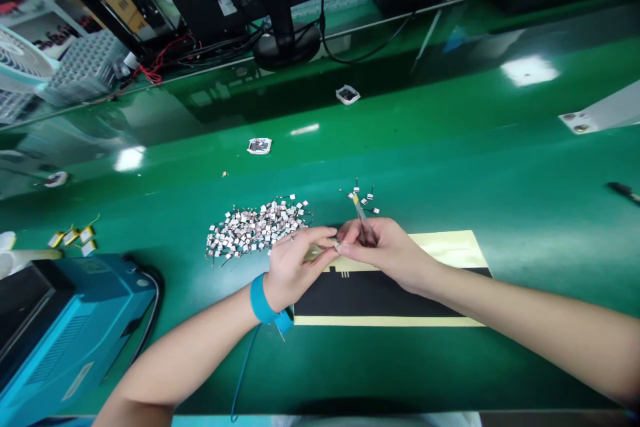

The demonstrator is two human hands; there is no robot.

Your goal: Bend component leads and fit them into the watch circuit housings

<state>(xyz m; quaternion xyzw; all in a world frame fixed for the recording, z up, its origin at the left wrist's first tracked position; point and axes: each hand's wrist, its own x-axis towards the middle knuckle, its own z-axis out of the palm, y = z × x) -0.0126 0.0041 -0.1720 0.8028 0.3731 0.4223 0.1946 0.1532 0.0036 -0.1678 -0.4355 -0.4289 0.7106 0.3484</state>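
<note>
Over the sheet my left hand (297, 263), in a blue wrist strap (263, 300), pinches a tiny pale part (337, 247) between thumb and fingers. My right hand (387, 247) meets it there, thumb and forefinger at the same part. A slim metal tool like tweezers (361, 215), yellow at its far end, sticks up out of my right hand. Beneath both hands lies a pale yellow sheet (445, 247) with a wide black strip (385, 293). Left of it spreads a heap of small white parts with dark leads (255, 230); several more (369, 198) lie beyond my right hand.
A blue machine (75, 333) stands at the left, near several yellow-edged parts (73, 237). White-framed pieces (259, 145) lie farther back on the green table (450, 167). A monitor stand (285, 47) with cables is behind. A white bracket (600, 110) juts in from the right.
</note>
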